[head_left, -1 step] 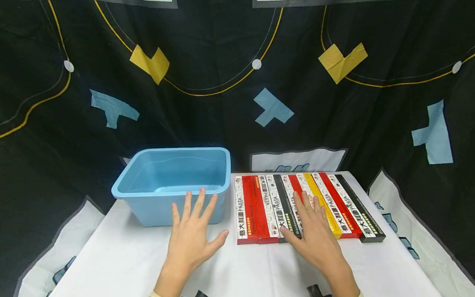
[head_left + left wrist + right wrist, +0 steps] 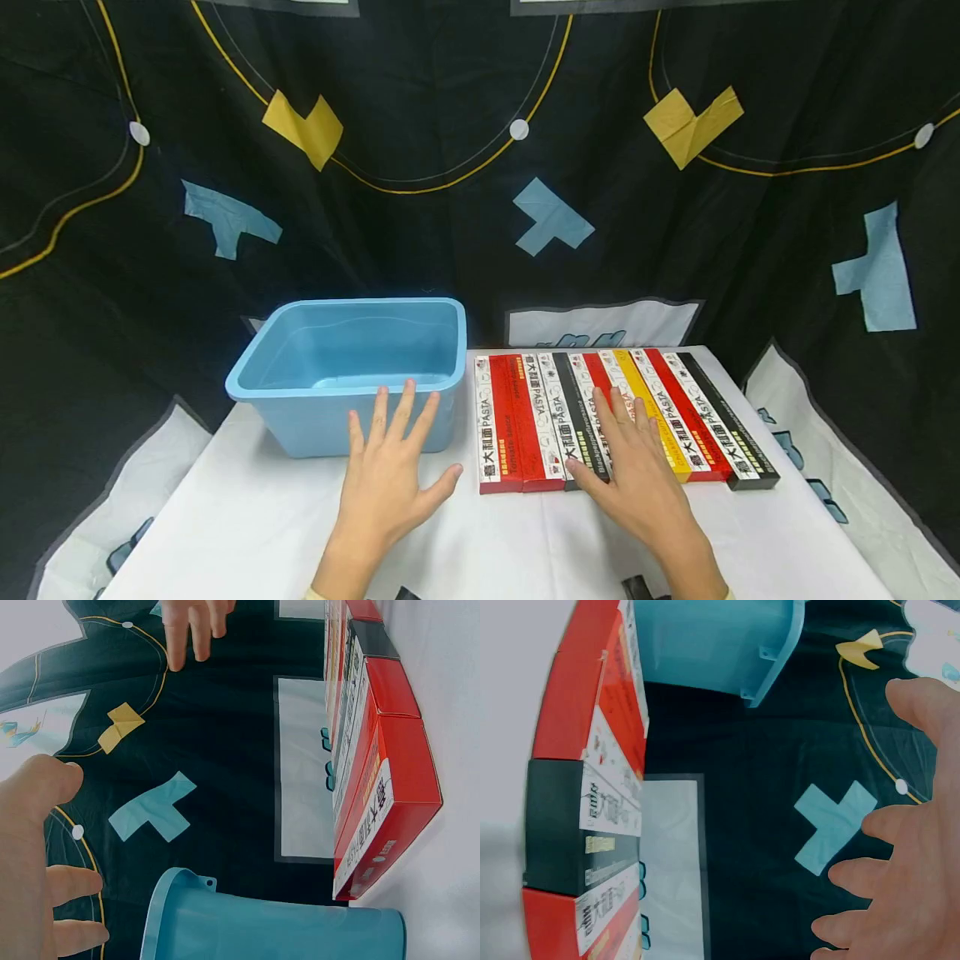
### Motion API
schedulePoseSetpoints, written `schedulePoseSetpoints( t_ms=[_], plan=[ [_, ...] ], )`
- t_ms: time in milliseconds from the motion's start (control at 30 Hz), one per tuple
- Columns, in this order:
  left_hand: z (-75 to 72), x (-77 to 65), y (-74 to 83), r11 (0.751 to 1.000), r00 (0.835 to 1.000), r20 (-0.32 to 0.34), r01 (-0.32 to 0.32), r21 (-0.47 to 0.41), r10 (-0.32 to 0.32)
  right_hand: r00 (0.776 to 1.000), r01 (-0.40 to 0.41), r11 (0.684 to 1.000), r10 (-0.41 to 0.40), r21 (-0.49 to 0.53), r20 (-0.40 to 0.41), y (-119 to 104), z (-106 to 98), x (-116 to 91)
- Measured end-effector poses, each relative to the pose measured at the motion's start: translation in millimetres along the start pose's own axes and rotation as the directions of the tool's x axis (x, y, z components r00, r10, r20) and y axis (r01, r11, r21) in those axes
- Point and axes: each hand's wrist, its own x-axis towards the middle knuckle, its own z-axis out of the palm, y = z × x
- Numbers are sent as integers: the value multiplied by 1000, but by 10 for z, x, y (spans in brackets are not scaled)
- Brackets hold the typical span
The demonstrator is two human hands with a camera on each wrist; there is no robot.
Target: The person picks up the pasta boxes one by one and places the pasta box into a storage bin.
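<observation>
In the head view, cannot fully see the pasta boxes [image 2: 516, 442] behind the right hand [image 2: 637, 475]; from the left wrist, cannot follow the blue bin [image 2: 277, 934] past the bottom edge.

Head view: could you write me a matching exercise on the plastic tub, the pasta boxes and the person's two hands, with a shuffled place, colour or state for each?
Column one
1. Plastic tub
2. Pasta boxes
3. Left hand
4. Right hand

Column two
A. Spread fingers, seen against the row of boxes
B. Laid side by side on the white tabletop
C. Spread fingers, seen against the tub's near wall
D. Light blue, open at the top

Right pairs: 1-D, 2-B, 3-C, 4-A
</observation>
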Motion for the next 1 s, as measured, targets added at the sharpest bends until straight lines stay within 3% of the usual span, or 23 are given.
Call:
schedulePoseSetpoints(
  t_ms=[200,400,500,533,600,700,800,867,900,967,1000],
  plan=[
    [-40,17,-26,999,998,-53,20,-33,-22,1000,23,1000,-22,4,-14,73,9,-18],
    [-88,18,-90,985,975,-177,110,-136,-134,998,43,999,-42,22,-39,213,-81,-20],
    [-64,2,-119,958,938,-258,173,-229,-231,998,31,999,-29,30,-56,309,-130,-16],
    [-49,-1,-132,943,918,-293,188,-273,-267,998,26,999,-24,35,-65,347,-146,-14],
    [-13,-8,-164,904,862,-364,213,-370,-352,997,11,999,-7,46,-80,425,-174,-17],
    [57,-24,-223,815,751,-442,216,-538,-491,995,-23,998,29,59,-100,554,-220,-28],
    [122,-32,-288,686,619,-448,210,-697,-645,989,-81,996,85,45,-119,706,-270,-33],
    [146,-31,-314,579,540,-401,207,-789,-740,983,-130,991,134,33,-125,830,-309,-34],
    [155,-27,-324,514,508,-363,192,-836,-781,978,-163,986,165,27,-125,899,-323,-38],
    [167,-2,-336,371,465,-274,130,-920,-842,964,-233,972,235,27,-124,1054,-345,-49],
    [171,16,-339,299,457,-226,92,-950,-860,955,-268,963,269,25,-122,1143,-350,-54]
  ],
)
